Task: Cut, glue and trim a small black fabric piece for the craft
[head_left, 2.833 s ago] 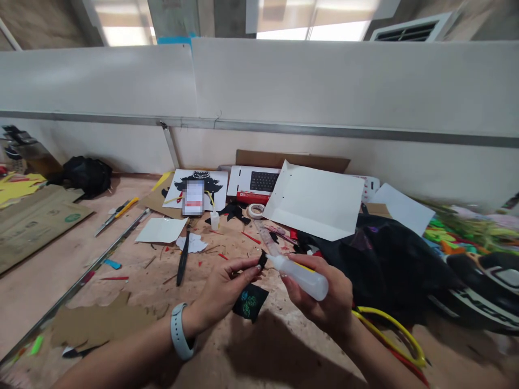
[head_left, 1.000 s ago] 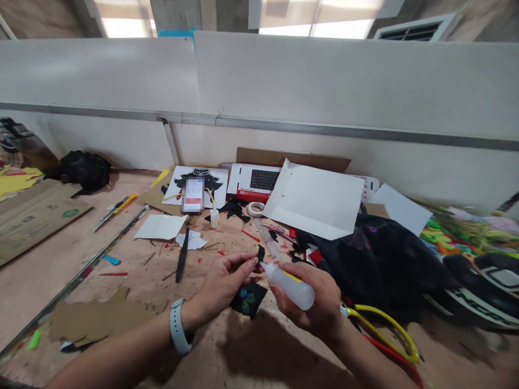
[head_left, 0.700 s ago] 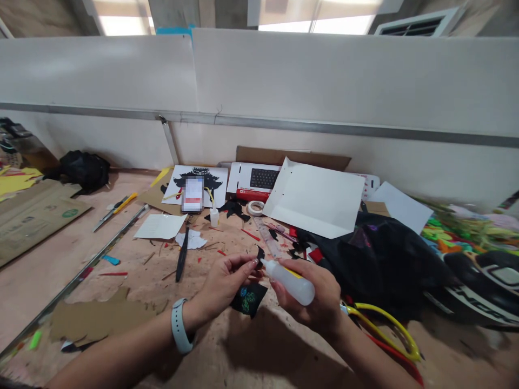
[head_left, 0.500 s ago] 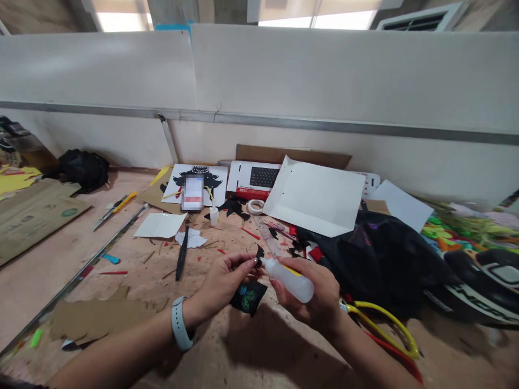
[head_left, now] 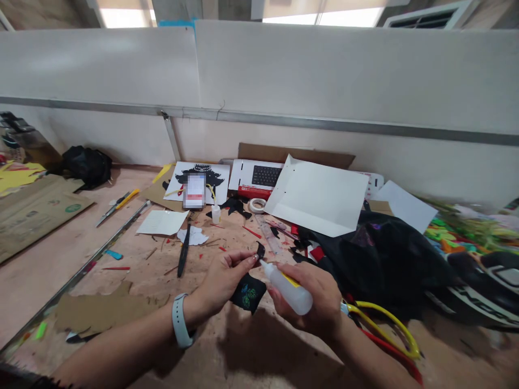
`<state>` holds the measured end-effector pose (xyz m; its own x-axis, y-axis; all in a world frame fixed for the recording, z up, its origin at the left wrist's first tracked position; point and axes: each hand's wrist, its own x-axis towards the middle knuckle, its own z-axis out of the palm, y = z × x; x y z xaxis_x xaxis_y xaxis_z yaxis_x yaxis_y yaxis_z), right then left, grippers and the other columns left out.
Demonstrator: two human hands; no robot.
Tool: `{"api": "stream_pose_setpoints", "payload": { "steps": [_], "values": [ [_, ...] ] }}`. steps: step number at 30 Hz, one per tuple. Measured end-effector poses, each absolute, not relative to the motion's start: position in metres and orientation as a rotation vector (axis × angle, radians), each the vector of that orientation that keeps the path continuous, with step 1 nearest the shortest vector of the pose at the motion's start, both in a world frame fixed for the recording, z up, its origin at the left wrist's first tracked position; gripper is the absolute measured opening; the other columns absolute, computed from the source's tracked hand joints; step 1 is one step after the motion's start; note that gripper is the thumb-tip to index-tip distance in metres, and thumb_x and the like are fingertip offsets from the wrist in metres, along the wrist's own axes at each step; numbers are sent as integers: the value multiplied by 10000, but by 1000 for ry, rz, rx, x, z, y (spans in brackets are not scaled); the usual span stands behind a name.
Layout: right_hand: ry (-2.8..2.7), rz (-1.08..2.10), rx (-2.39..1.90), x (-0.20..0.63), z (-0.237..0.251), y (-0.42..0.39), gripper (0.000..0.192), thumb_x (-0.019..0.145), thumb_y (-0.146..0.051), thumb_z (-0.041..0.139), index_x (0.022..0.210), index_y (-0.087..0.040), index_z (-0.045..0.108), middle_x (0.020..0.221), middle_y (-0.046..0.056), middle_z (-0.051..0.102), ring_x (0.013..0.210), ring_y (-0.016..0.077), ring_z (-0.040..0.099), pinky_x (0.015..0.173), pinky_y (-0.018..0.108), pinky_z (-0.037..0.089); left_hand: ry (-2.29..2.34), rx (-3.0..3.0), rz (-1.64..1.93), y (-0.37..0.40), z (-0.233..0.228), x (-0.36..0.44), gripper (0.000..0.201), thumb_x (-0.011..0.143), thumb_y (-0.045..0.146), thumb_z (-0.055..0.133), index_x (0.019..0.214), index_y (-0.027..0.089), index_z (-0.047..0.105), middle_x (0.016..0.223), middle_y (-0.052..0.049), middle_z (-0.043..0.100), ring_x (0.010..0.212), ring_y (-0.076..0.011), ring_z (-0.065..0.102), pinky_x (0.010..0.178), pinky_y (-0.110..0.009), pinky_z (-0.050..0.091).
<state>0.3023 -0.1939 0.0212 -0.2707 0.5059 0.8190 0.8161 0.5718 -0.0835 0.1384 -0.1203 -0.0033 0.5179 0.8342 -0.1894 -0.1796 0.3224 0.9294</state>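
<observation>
Between thumb and fingers, my left hand (head_left: 231,275) pinches a small curved black piece (head_left: 260,250). My right hand (head_left: 314,294) is wrapped round a translucent squeeze bottle (head_left: 295,297) with a yellow label, tilted so its nozzle meets or nearly meets the black piece; exact contact cannot be made out. Just below the fingers is a black patch (head_left: 249,293) with a green and blue leaf design. Whether it lies on the table or hangs from the left hand is unclear. Yellow-and-red-handled scissors (head_left: 385,324) lie beside my right forearm.
A phone (head_left: 194,190) leans on a sheet with a black cut-out design. Nearby are a small white bottle (head_left: 215,214), a tape roll (head_left: 257,205), a black knife-like tool (head_left: 184,251) and a utility knife (head_left: 125,200). Black fabric (head_left: 389,259) and a white sheet (head_left: 318,197) lie right; torn cardboard (head_left: 97,310) left.
The view has shifted slightly. The bottle's nozzle has moved a little along the black piece, towards the left fingertips. Both hands keep their holds.
</observation>
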Motion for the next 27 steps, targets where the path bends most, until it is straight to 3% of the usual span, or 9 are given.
{"api": "stream_pose_setpoints", "payload": {
  "steps": [6,22,27],
  "values": [
    [-1998,-530,-998,302,13,-190,311,763,-230,654,1046,-143,560,717,95,723,539,188,665,457,283,520,810,1064,761,-121,-4,138,417,611,501,819,855,166,776,848,-71,753,748,-156,638,716,-253,488],
    [-1854,-645,-1075,310,19,-187,321,724,-213,691,1028,-171,597,722,71,734,530,187,667,490,281,546,760,1065,753,-120,-7,140,362,664,458,803,859,155,766,847,-80,753,758,-164,654,705,-248,492],
    [-1914,-470,-1050,308,15,-189,278,739,-228,663,1005,-168,612,741,75,738,566,185,686,526,274,572,770,1074,736,-120,-10,139,375,639,477,812,834,160,766,823,-64,745,729,-149,643,687,-232,481]
  ]
}}
